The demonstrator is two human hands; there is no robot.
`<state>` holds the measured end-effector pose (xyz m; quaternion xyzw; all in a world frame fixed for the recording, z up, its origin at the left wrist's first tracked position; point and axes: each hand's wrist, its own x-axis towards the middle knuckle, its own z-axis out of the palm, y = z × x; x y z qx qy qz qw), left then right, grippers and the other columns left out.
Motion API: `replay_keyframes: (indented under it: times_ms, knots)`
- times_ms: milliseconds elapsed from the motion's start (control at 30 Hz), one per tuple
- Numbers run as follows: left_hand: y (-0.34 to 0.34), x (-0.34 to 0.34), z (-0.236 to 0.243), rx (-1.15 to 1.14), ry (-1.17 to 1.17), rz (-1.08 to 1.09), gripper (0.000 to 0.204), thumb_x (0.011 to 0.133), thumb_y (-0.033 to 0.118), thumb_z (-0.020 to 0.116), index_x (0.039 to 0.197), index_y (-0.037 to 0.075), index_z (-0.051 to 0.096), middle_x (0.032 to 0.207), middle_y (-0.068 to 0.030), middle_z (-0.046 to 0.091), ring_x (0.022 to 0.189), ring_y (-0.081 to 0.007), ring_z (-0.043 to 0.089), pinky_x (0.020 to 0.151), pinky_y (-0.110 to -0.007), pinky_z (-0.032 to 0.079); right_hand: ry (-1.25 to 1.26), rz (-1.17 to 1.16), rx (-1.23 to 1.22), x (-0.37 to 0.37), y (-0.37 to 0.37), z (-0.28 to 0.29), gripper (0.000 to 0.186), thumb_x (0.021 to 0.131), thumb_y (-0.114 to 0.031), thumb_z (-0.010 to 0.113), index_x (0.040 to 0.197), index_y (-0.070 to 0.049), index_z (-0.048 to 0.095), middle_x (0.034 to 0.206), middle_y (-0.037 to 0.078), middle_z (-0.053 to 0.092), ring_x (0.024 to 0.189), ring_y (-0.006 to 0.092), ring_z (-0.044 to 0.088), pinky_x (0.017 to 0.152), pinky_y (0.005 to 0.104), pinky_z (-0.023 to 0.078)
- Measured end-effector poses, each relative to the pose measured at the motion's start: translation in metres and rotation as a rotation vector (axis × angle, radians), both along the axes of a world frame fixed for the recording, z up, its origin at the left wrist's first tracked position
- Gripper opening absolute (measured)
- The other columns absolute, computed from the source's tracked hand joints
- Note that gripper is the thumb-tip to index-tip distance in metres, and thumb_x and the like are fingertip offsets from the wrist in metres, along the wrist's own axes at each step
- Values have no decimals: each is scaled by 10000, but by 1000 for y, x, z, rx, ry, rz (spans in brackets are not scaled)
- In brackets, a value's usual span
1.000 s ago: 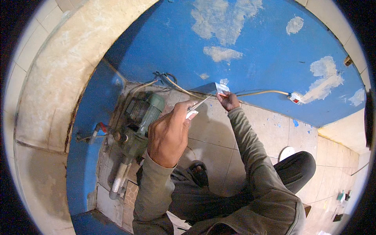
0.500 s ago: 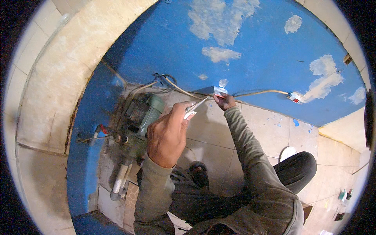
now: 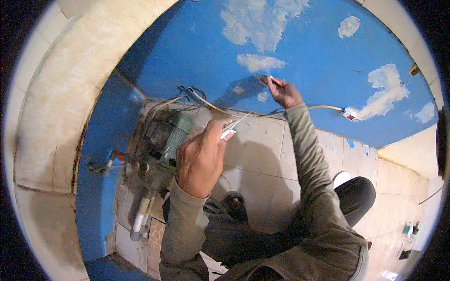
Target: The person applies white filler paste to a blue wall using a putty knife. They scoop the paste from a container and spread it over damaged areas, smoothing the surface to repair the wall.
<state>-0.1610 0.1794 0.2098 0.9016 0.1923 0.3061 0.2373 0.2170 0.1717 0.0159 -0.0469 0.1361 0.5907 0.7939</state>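
My right hand (image 3: 287, 96) is closed round a putty knife (image 3: 277, 81) with a red part by the fingers, its blade up against the blue wall (image 3: 323, 51). Just above the blade is a whitish filler patch (image 3: 260, 62); a smaller patch (image 3: 263, 97) lies below. My left hand (image 3: 200, 161) stays nearer to me, over the floor, closed on a thin flat scraper (image 3: 241, 120) seen almost edge-on. White putty (image 3: 228, 134) sits at its base by my fingers. The scraper's grip is hidden in my palm.
A green electric pump (image 3: 176, 136) with pipes stands in the left corner, beside a red-handled tap (image 3: 116, 154). A cable (image 3: 314, 107) runs along the wall's foot to a white socket with a red switch (image 3: 349, 114). A white round thing (image 3: 342, 178) lies by my knee.
My right hand has moved up the wall with the putty knife, from the wall's foot to below the filler patch. My left hand has hardly moved.
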Motion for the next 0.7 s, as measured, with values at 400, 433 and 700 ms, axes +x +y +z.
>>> replay_keyframes:
  times_ms: [400,433,700]
  knots:
    - [-1,1,7,13,14,-2,262,861,32,620,1110,46,540,888,-203,662,768,-393,647,630,-459,488,-583,-181,-205,-80,-80,12,296,940,-58,433,1182,107,470,1193,253,576,1114,320,591,965,410,524]
    - [-3,0,6,9,32,7,265,861,30,618,1114,45,540,887,-205,664,776,-395,649,638,-459,491,-522,-148,-212,-93,-57,-11,271,936,-41,424,1161,103,472,1166,249,584,1085,320,601,954,420,532]
    - [-11,4,9,-28,19,41,276,888,45,605,1159,71,558,889,-227,657,789,-416,653,625,-470,495,-50,-129,-102,-50,8,-48,213,930,3,374,1106,89,458,1130,254,572,1058,363,602,939,493,539]
